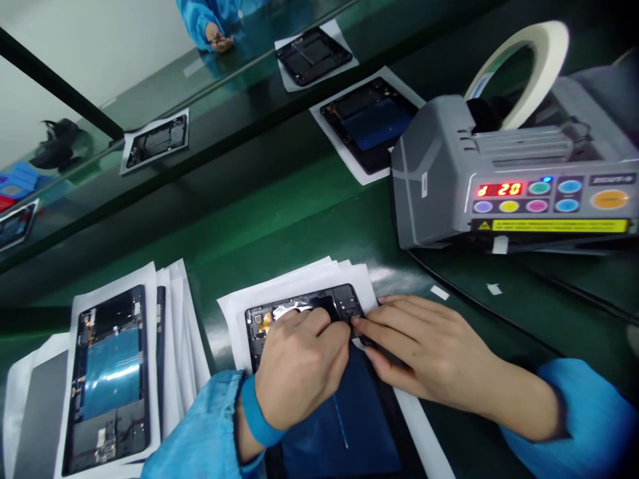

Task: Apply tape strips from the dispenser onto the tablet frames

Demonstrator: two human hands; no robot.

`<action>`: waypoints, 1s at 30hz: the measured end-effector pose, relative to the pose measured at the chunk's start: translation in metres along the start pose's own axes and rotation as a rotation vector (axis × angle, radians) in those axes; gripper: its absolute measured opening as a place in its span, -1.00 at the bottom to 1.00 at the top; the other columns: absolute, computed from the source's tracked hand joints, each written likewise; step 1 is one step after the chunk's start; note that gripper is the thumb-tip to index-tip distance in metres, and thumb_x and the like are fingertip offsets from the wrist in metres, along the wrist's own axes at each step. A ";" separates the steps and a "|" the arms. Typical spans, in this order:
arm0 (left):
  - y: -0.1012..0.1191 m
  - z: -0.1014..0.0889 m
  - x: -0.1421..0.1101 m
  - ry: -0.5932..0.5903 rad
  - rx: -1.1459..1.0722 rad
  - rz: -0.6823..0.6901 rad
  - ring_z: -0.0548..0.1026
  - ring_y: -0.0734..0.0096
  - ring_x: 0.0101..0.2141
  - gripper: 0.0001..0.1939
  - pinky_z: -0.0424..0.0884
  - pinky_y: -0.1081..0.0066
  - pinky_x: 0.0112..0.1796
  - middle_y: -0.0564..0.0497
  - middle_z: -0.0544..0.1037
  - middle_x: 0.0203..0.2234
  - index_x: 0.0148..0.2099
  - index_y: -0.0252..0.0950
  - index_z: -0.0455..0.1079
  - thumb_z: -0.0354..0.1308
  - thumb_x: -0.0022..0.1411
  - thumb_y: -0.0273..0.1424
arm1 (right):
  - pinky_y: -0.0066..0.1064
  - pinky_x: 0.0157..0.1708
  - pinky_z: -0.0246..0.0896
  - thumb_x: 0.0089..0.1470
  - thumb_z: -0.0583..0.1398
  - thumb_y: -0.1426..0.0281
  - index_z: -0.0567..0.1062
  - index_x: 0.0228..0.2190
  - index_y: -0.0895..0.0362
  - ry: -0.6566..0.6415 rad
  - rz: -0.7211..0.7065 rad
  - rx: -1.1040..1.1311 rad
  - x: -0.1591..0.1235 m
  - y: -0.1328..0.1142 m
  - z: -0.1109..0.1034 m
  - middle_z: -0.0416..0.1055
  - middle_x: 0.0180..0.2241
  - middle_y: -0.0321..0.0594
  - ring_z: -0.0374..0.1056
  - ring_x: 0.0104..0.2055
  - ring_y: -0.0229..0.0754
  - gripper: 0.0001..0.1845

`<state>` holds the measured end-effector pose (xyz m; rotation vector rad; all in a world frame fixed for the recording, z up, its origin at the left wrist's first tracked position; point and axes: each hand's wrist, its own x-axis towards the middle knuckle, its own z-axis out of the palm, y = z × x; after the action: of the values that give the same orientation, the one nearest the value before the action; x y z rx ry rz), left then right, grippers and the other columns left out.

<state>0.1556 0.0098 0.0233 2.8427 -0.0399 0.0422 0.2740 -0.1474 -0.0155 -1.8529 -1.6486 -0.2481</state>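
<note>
A black tablet frame [304, 306] with a blue film lies on white paper sheets [239, 313] in front of me. My left hand [299, 366] rests on its upper part with fingers curled, pressing down near a shiny patch. My right hand [424, 346] lies beside it, fingertips pinched together against the frame's top right area, meeting the left fingers. What the fingers pinch is hidden or too small to name. Both sleeves are light blue.
A stack of similar frames on paper [112, 379] lies at the left. A grey tape dispenser [514, 173] with a white tape roll and a lit display stands at the right, cut tape bits below it. More frames [367, 123] ride the conveyor beyond; another person's hand [217, 36] shows far back.
</note>
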 end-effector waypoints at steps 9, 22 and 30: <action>-0.002 0.004 -0.001 0.006 -0.066 -0.031 0.33 0.39 -0.46 -0.76 0.21 0.33 -0.39 0.06 0.37 -0.49 -0.36 -0.24 0.36 -0.06 0.34 -0.41 | -0.23 -0.09 0.37 0.08 0.14 0.45 0.49 -0.23 0.20 -0.052 0.032 0.047 -0.004 -0.001 0.002 0.46 -0.38 -0.23 0.38 -0.35 -0.24 -0.79; -0.002 0.004 0.003 0.007 -0.098 -0.128 0.41 0.39 -0.44 -0.83 0.25 0.35 -0.38 0.09 0.44 -0.50 -0.37 -0.22 0.41 0.05 0.26 -0.45 | -0.24 -0.15 0.31 0.13 0.12 0.41 0.53 -0.22 0.25 -0.142 -0.105 -0.293 0.001 -0.015 -0.006 0.45 -0.42 -0.18 0.34 -0.36 -0.16 -0.75; -0.002 0.003 0.001 0.019 -0.108 -0.141 0.43 0.38 -0.42 -0.87 0.24 0.35 -0.36 0.10 0.47 -0.48 -0.35 -0.21 0.40 0.07 0.25 -0.45 | -0.34 -0.34 0.31 0.14 0.13 0.43 0.50 -0.21 0.22 -0.057 -0.046 -0.182 -0.003 -0.014 -0.007 0.47 -0.39 -0.20 0.37 -0.37 -0.21 -0.79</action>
<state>0.1569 0.0111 0.0195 2.7290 0.1570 0.0358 0.2622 -0.1537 -0.0070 -1.9729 -1.7598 -0.3796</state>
